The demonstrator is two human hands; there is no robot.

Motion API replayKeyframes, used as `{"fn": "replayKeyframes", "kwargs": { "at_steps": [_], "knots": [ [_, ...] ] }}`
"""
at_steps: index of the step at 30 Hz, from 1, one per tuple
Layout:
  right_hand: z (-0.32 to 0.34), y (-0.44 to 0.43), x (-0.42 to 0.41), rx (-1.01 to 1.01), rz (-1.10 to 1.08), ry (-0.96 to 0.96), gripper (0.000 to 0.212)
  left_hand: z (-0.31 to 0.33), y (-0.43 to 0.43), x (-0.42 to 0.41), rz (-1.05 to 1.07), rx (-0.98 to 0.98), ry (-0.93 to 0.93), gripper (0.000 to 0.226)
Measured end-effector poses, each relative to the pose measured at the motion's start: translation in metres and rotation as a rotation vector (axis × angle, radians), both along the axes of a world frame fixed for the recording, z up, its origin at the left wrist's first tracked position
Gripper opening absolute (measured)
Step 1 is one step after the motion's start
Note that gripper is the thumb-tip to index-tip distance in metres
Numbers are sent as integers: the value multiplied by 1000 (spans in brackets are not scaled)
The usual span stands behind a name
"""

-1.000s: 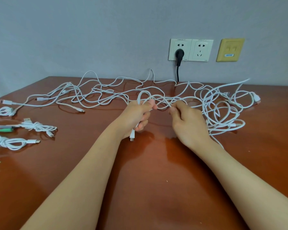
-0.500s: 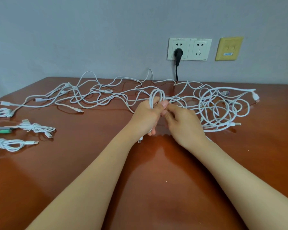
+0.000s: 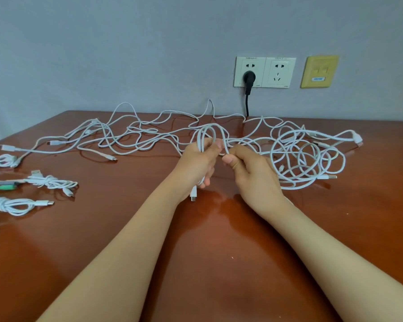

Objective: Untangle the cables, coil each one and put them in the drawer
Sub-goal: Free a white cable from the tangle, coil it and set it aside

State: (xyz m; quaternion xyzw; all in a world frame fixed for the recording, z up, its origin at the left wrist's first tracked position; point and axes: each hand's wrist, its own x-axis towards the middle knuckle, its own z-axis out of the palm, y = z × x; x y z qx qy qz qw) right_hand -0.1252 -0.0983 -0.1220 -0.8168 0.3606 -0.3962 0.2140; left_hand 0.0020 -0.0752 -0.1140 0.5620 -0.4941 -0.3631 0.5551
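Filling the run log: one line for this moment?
stage: coiling; left hand: grips cable loops; right hand: pinches same cable; tangle: on table

the desk [image 3: 219,228] looks like polished reddish-brown wood — glossy, mirroring light. the white cables [image 3: 307,159] look smooth, matt plastic-sheathed. the wall [image 3: 126,54] is matt grey, the socket plates [image 3: 265,72] smooth white plastic — the black plug [image 3: 249,77] slightly shiny.

wooden table [image 3: 219,263], wall sockets [image 3: 265,72], black plug [image 3: 249,77]
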Motion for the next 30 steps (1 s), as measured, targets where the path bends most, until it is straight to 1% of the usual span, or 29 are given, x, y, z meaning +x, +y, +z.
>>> {"fn": "replayKeyframes", "kwargs": {
  "at_steps": [3,4,7,12,14,16,17,19,21,26,30],
  "knots": [
    [0,0,0,22,34,-46,37,1,1,-4,-26,-2,-57,24],
    [0,-1,1,68,59,-94,36,1,1,-5,-32,-3,-60,24],
    [2,-2,2,333,203,-291,31,1,1,-6,-42,2,-54,23],
    [0,-7,1,482,291,-376,34,1,3,-5,-90,-17,-1,18],
    [1,-10,-1,571,321,-404,35,2,3,-8,-116,-19,23,23],
    [3,-13,-3,633,349,-409,35,2,3,-11,-120,-17,16,32],
    [3,-14,-3,638,360,-402,34,2,3,-12,-120,-24,4,31],
    [2,-12,-3,617,366,-372,33,2,4,-11,-127,-57,-13,21],
    [3,-9,-1,592,347,-325,34,2,7,-9,-126,-77,-40,17],
    [10,-8,-3,597,258,-229,36,3,8,-12,-100,-94,-130,21],
    [8,-7,0,551,204,-176,37,3,6,-14,-21,-67,-203,28]
  ]
}}
